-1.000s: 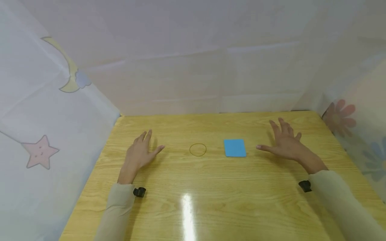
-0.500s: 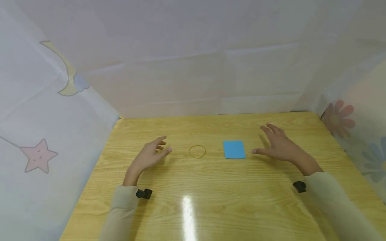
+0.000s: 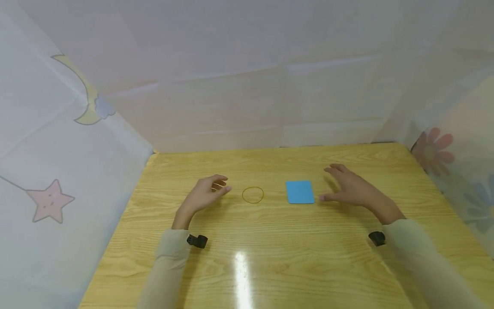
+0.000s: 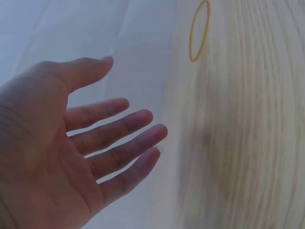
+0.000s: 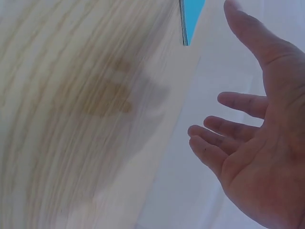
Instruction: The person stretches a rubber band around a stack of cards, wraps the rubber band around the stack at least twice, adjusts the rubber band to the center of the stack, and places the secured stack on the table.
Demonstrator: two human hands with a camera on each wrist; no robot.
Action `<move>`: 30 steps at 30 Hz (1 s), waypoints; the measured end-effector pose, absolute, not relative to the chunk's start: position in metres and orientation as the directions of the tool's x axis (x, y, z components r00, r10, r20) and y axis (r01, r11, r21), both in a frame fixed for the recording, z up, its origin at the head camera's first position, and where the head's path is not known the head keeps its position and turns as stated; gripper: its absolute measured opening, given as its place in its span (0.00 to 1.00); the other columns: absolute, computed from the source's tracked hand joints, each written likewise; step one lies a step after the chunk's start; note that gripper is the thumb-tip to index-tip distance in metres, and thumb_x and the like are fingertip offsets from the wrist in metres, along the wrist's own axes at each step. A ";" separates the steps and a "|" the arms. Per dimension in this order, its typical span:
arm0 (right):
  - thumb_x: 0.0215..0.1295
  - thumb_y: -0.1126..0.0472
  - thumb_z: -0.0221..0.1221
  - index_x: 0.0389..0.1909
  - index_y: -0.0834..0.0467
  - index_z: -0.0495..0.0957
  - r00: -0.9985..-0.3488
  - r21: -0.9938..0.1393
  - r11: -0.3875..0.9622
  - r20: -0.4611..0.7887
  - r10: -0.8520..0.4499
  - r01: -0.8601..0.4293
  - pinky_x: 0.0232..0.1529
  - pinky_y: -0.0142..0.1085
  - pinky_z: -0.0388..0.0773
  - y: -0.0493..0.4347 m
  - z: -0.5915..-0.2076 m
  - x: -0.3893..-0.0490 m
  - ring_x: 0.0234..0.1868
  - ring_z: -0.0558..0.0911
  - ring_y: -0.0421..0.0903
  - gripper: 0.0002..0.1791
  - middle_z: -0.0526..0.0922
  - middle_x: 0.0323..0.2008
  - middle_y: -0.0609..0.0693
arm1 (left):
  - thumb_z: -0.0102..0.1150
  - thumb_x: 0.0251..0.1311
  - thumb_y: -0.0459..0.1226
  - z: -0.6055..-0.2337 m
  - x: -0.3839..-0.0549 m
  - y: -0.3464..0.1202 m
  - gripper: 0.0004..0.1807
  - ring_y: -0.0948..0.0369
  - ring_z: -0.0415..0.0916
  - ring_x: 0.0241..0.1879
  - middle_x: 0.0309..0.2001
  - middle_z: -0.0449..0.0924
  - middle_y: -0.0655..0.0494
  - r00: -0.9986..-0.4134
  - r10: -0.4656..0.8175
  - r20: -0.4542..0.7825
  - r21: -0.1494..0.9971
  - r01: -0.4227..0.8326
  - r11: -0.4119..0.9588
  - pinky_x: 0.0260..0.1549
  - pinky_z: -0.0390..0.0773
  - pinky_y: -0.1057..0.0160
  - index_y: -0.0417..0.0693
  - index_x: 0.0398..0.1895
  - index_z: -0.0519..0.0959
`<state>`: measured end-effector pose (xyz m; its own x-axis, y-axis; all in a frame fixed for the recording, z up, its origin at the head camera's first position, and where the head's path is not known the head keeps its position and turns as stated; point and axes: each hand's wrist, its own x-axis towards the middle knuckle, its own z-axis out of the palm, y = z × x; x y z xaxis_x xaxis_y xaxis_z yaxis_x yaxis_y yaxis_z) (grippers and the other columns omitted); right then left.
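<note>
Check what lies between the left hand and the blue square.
In the head view, a thin yellow loop lies on the wood-grain table between the left hand and the blue square. No other object does.

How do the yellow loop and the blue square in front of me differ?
The yellow loop is a thin rounded outline; the blue square is filled in and has four corners. The yellow loop also looks somewhat smaller than the blue square. Both lie flat on the wooden table, apart from each other.
</note>
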<state>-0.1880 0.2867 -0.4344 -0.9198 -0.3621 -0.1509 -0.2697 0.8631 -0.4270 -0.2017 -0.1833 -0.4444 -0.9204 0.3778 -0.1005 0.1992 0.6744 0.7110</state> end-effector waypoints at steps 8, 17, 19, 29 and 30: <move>0.59 0.35 0.73 0.75 0.69 0.65 -0.921 -0.405 0.862 -0.106 -0.375 -0.304 0.69 0.73 0.66 0.282 -0.436 -0.186 0.74 0.62 0.78 0.56 0.62 0.75 0.76 | 0.60 0.75 0.52 -0.456 -0.211 -0.167 0.29 0.46 0.84 0.58 0.61 0.84 0.44 -0.919 0.373 -0.126 0.703 0.183 0.688 0.59 0.83 0.44 0.46 0.71 0.75; 0.59 0.41 0.76 0.73 0.68 0.68 -0.915 -0.474 0.830 -0.111 -0.387 -0.294 0.67 0.66 0.74 0.272 -0.445 -0.190 0.70 0.73 0.71 0.51 0.72 0.72 0.71 | 0.62 0.75 0.48 -0.463 -0.213 -0.151 0.26 0.46 0.82 0.60 0.65 0.81 0.44 -0.924 0.369 -0.095 0.678 0.211 0.704 0.59 0.83 0.45 0.43 0.68 0.78; 0.58 0.40 0.76 0.73 0.68 0.68 -0.912 -0.482 0.824 -0.113 -0.394 -0.297 0.66 0.66 0.74 0.270 -0.448 -0.191 0.70 0.73 0.71 0.52 0.72 0.71 0.71 | 0.62 0.75 0.48 -0.465 -0.212 -0.148 0.25 0.47 0.82 0.60 0.65 0.81 0.44 -0.925 0.369 -0.094 0.689 0.207 0.695 0.59 0.83 0.45 0.43 0.67 0.79; 0.58 0.44 0.77 0.74 0.68 0.68 -0.897 -0.489 0.807 -0.103 -0.430 -0.331 0.68 0.68 0.71 0.256 -0.449 -0.193 0.71 0.71 0.72 0.51 0.72 0.71 0.72 | 0.64 0.74 0.47 -0.467 -0.211 -0.134 0.25 0.50 0.83 0.57 0.62 0.83 0.46 -0.933 0.347 -0.100 0.714 0.175 0.677 0.52 0.87 0.50 0.44 0.67 0.79; 0.57 0.44 0.78 0.74 0.68 0.68 -0.896 -0.489 0.807 -0.106 -0.430 -0.330 0.68 0.69 0.71 0.255 -0.449 -0.193 0.71 0.70 0.73 0.51 0.71 0.70 0.72 | 0.64 0.73 0.46 -0.467 -0.211 -0.132 0.24 0.50 0.84 0.56 0.62 0.83 0.46 -0.932 0.347 -0.102 0.715 0.174 0.677 0.50 0.87 0.52 0.43 0.66 0.79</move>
